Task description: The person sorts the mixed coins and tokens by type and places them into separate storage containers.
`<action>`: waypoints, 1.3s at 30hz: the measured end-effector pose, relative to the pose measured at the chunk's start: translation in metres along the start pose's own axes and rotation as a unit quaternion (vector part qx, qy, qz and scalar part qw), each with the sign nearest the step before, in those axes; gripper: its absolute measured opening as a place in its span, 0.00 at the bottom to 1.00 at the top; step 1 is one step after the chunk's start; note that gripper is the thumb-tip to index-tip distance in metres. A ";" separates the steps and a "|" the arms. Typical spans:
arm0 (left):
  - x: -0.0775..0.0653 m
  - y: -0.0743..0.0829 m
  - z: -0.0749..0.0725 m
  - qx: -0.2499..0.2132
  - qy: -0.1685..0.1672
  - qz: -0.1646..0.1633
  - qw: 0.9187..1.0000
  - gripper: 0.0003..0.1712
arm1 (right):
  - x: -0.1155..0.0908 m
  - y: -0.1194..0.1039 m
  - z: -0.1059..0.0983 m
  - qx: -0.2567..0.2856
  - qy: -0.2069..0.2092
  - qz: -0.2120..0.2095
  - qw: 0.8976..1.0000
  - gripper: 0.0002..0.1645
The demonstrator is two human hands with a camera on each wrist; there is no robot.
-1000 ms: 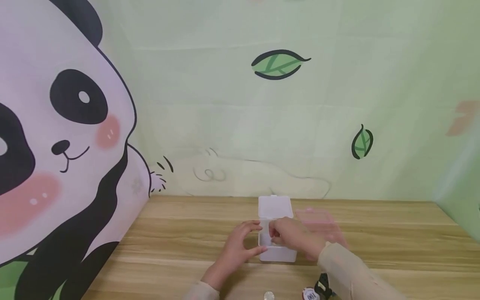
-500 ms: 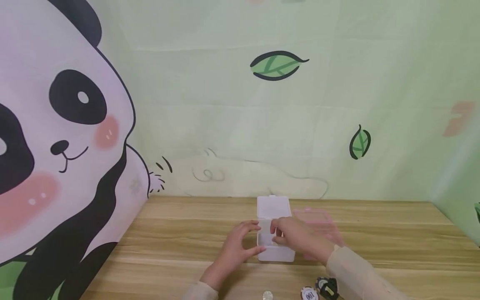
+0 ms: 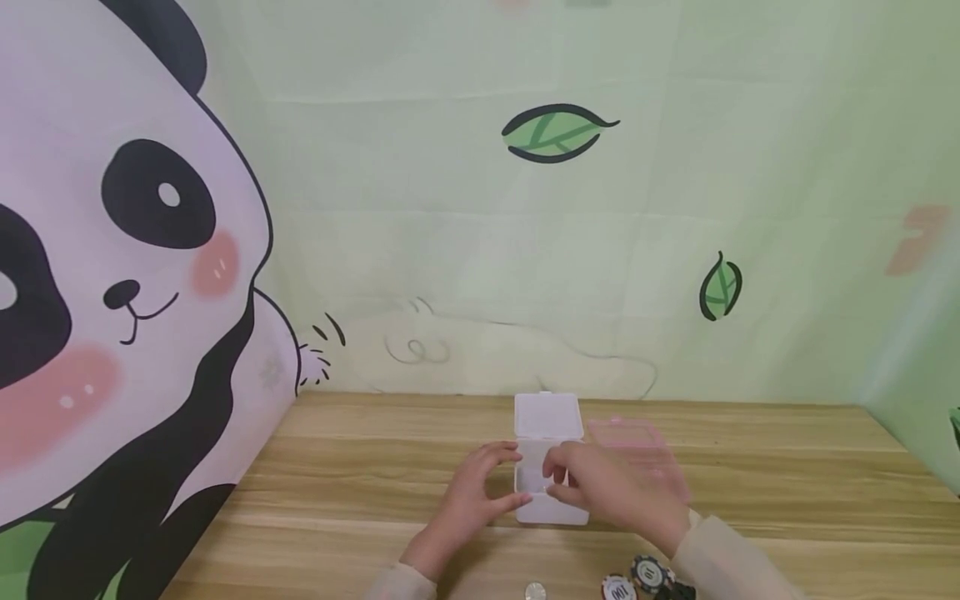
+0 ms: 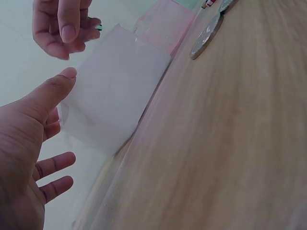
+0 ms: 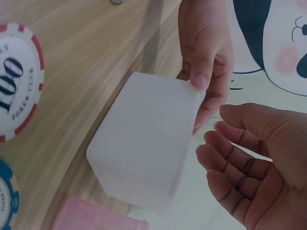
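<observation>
A: Where's the white box (image 3: 552,509)?
B: On the wooden table (image 3: 360,492), with its lid (image 3: 547,415) up at the back.
A: And the left hand (image 3: 476,486)?
B: It touches the box's left side, thumb and fingers spread wide.
A: The right hand (image 3: 603,483)?
B: Over the box, loose and empty, fingers a bit bent. A pink box (image 3: 651,458) sits right of it. A coin (image 3: 536,591) and poker chips (image 3: 619,588) lie in front.

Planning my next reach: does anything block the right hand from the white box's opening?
Nothing visible does. The right hand is at the opening of the white box, the lid is open at the far side, and the left hand is at the left edge.
</observation>
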State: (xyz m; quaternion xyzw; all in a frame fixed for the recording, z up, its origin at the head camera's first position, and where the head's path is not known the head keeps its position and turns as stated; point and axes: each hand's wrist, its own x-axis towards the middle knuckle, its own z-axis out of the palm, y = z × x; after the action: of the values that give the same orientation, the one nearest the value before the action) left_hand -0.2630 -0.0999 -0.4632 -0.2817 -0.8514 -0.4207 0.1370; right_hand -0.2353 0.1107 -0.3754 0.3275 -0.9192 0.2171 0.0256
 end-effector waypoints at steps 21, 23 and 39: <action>-0.002 0.000 0.000 -0.008 -0.006 -0.005 1.000 0.26 | -0.024 -0.011 0.015 -0.033 -0.021 -0.062 0.997 0.07; -0.001 0.000 -0.001 -0.007 -0.006 -0.005 1.000 0.26 | -0.026 -0.012 0.017 -0.021 -0.030 -0.054 0.998 0.07; 0.000 0.002 -0.002 -0.011 -0.002 0.001 1.000 0.27 | -0.047 -0.024 0.038 -0.019 -0.063 -0.036 0.997 0.05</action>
State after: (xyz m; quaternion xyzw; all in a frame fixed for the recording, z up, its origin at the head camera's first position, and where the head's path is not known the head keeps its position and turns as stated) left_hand -0.2622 -0.1005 -0.4609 -0.2848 -0.8467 -0.4296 0.1320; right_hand -0.1800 0.1056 -0.4089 0.3725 -0.9107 0.1774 -0.0186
